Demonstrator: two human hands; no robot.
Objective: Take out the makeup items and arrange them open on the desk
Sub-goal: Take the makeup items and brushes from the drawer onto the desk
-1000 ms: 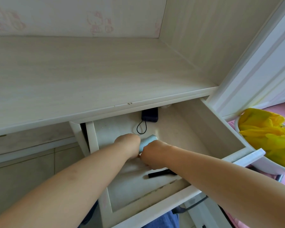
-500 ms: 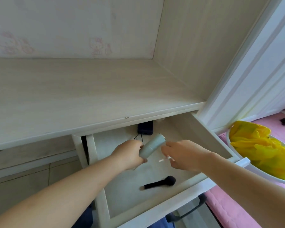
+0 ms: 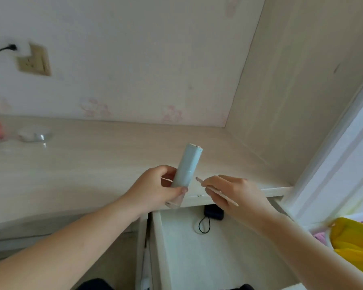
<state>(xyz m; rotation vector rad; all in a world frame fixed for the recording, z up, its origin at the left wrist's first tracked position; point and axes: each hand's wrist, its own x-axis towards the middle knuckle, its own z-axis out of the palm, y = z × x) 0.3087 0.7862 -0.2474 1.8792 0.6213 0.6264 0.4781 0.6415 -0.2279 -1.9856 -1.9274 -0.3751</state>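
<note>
Pale blue cylindrical tube [image 3: 188, 167] stands tilted above the light wooden desk's [image 3: 82, 164] front edge, left hand [image 3: 155, 188] curled around it. Right hand [image 3: 233, 192], beside the tube, pinches a thin pale stick [image 3: 217, 191].

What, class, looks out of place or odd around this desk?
Little stands out. The drawer hangs open with a small black item inside. The left hand grips a pale blue tube; the right hand pinches a thin stick.
</note>
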